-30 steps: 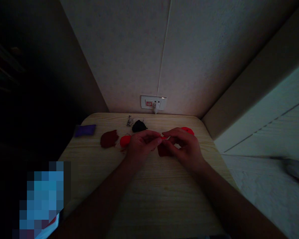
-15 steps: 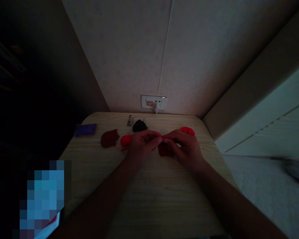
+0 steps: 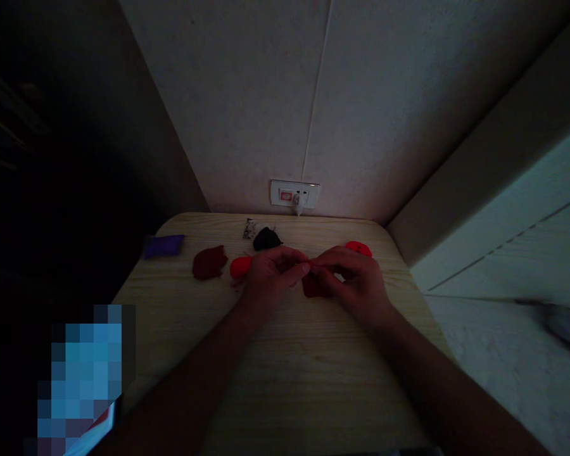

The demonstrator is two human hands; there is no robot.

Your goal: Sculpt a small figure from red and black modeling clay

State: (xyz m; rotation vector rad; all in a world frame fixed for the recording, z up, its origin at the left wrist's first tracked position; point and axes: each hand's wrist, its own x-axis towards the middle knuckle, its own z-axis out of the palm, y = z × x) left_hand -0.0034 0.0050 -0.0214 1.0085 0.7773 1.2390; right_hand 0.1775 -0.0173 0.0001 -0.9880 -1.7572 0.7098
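- Dim room, wood-grain tabletop (image 3: 308, 367).
- Left hand (image 3: 268, 278), right hand (image 3: 356, 275): fingertips clamped together on small red piece (image 3: 310, 261), mostly hidden.
- Likely soft: pinch lightly, evenly.

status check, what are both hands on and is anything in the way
Left hand and right hand pinching small red piece, mostly hidden. Dark red piece below, partly covered by right hand. Nothing seen blocking either.
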